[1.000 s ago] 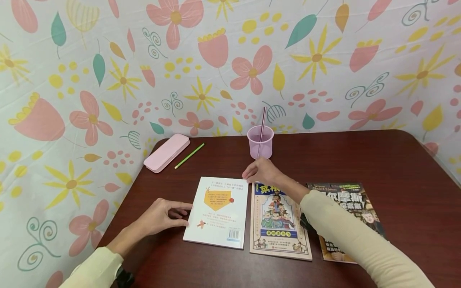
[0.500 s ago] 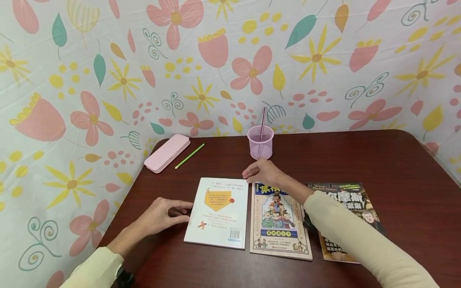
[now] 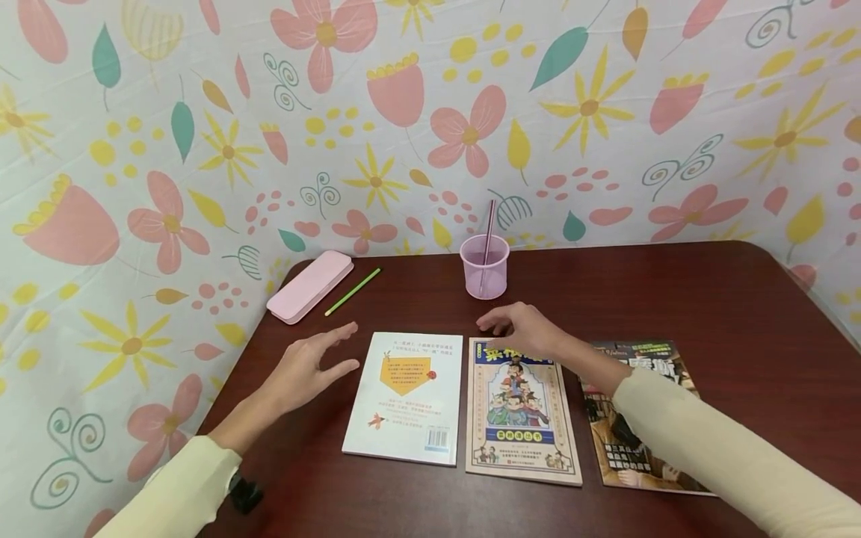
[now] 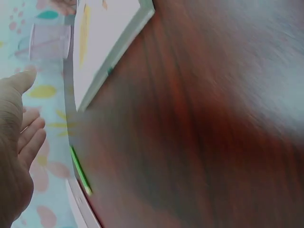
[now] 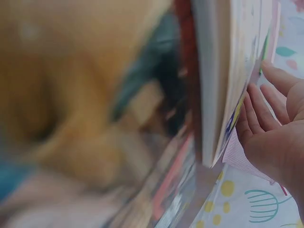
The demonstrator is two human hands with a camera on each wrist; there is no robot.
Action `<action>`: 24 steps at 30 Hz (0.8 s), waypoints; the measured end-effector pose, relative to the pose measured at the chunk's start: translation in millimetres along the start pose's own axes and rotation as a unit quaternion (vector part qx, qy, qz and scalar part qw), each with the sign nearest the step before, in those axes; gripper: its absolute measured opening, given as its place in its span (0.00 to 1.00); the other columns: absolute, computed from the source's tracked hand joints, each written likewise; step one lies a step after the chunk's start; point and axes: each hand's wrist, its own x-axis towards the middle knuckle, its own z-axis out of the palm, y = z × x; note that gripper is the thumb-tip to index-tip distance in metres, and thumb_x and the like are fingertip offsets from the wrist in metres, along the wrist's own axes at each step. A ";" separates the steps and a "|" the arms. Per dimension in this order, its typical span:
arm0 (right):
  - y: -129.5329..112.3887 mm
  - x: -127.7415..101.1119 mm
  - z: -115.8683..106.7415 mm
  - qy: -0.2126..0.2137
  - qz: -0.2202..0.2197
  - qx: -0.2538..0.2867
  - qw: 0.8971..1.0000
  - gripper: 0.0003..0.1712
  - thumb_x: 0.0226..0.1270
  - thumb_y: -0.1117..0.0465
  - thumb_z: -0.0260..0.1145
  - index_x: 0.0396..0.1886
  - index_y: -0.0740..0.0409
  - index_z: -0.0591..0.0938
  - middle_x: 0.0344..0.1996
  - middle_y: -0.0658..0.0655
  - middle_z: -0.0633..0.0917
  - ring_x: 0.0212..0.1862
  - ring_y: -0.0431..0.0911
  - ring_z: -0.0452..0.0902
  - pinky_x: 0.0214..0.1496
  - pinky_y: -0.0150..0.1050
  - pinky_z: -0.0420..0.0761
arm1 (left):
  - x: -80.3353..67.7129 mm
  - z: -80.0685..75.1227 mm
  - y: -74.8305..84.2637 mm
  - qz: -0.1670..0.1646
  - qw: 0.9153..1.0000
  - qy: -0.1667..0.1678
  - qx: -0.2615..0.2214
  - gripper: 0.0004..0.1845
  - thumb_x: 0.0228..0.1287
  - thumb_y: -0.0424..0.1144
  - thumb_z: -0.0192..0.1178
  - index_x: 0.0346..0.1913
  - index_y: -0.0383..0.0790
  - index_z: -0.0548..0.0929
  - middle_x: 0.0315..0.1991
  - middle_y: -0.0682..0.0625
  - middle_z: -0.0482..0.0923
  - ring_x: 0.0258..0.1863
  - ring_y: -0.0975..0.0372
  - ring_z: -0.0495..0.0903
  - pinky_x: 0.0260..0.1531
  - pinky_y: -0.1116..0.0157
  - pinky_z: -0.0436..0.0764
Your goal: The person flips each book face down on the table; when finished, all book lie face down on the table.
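Fingers of both the left hand (image 3: 311, 366) and right hand (image 3: 528, 329) spread loose, holding nothing; the white paperback book (image 3: 408, 396) between them lies lengthwise toward the wall.

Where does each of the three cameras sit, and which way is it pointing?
Head: worn high, looking forward and down at the table, three books and both hands: left hand, right hand.
Left wrist: low beside the left hand, looking across the tabletop at the white book and green pencil.
Right wrist: low by the right hand, facing a book edge, blurred.
Shared: head and left wrist both show the white book.
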 end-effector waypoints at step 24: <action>22.7 -63.9 -29.8 0.039 0.000 -0.050 0.998 0.26 0.66 0.66 0.79 0.62 0.67 0.85 0.53 0.63 0.88 0.53 0.59 0.85 0.52 0.53 0.87 | 25.4 71.7 90.0 -0.004 0.989 -0.124 -0.086 0.67 0.55 0.60 0.81 0.88 0.45 0.49 0.86 0.50 0.51 0.83 0.55 0.56 0.78 0.49 0.61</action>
